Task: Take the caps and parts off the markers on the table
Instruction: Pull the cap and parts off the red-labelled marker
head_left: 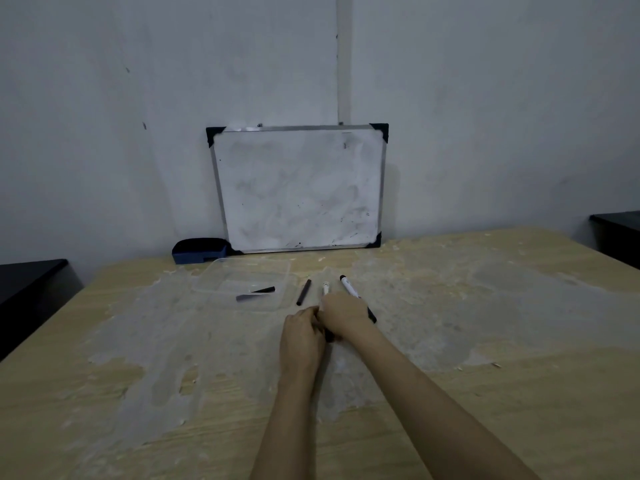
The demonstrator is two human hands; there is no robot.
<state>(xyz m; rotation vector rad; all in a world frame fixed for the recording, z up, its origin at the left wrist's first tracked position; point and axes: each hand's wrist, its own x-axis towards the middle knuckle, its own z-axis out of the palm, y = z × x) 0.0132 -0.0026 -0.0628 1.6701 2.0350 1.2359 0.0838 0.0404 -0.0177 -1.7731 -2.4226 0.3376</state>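
Gripping one marker (326,292) just in front of the tray (242,271), both hands, left (303,329) and right (343,315), close their fingers around it, apparently to pull a part free.

The right hand (343,315) covers the middle of two markers (347,285), and what the left hand (303,329) grips is mostly hidden. The tabletop (485,341) and both forearms run past the bottom edge.
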